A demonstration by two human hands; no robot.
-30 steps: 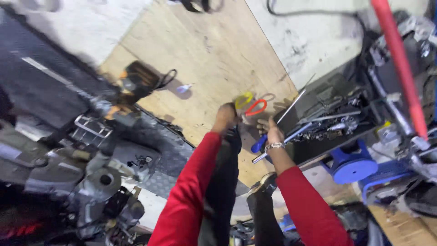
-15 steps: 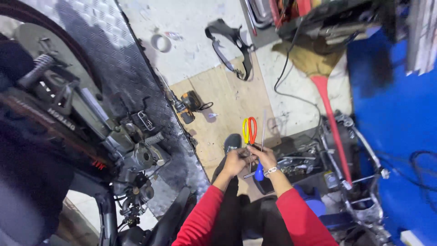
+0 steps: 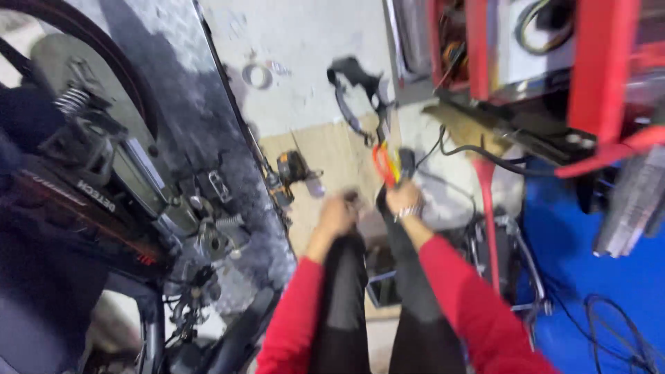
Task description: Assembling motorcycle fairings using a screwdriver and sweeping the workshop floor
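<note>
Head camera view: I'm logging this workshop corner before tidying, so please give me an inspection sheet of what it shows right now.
Surface: pale concrete floor with a wooden board laid on it.
Job's things: red and yellow handled tool, blurred, just beyond the right hand; whether it is gripped cannot be told.
Clutter: black curved part, small orange and black tool, metal ring.
Grippers: left hand closed near the knee; contents unclear.
Cables: black cable by the red rack; more on the blue floor.
Surroundings: motorcycle at left, red handled broom at right.
</note>
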